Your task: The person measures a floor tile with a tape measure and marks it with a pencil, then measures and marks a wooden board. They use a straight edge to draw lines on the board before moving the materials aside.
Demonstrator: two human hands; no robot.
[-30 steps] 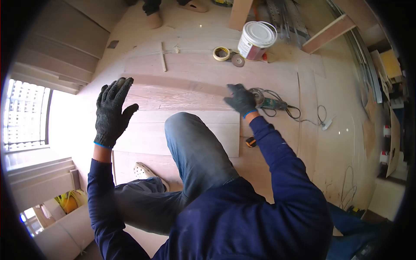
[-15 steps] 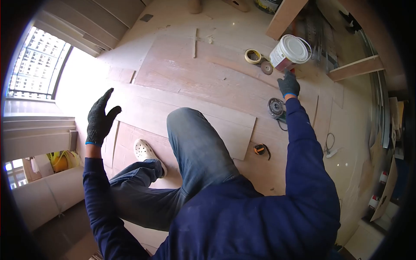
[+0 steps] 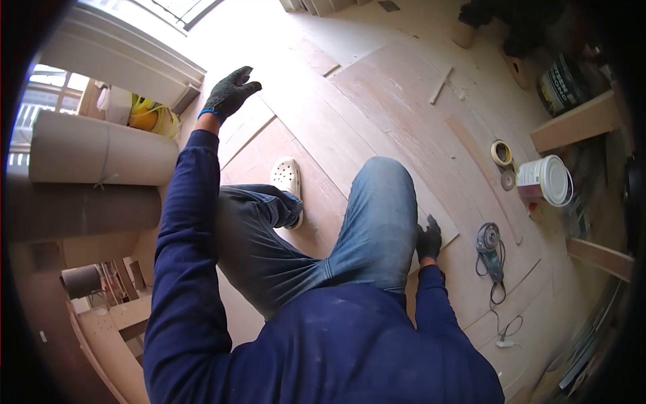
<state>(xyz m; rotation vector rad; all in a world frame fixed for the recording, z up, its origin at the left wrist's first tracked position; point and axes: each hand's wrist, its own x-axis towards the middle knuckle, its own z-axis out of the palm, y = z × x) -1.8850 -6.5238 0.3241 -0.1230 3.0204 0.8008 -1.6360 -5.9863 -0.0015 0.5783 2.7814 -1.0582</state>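
Note:
My left hand point(image 3: 232, 92), in a dark knit glove, is held out with thumb and fingers apart over the pale flooring by a narrow gap between boards. Nothing is in it. My right hand point(image 3: 428, 237), also gloved, is low beside my right knee, over the end of a long pale board point(image 3: 441, 219). Its fingers stretch forward, though the knee hides part of the hand. To its right lies an angle grinder point(image 3: 491, 250) with its cord looped. A white cream clog point(image 3: 285, 176) on my foot rests on the boards.
At the right are a white bucket point(image 3: 542, 180), a tape roll point(image 3: 501, 153), a round disc point(image 3: 507, 179) and a wooden frame point(image 3: 575, 123). A black tub point(image 3: 564, 87) stands farther back. Wrapped rolls point(image 3: 101, 148) lie at the left. A thin wood strip point(image 3: 441, 85) lies on the floor.
My view has turned left. My right hand has left the spot by the bucket and grinder and come back beside my knee. The tape measure seen before is now out of sight.

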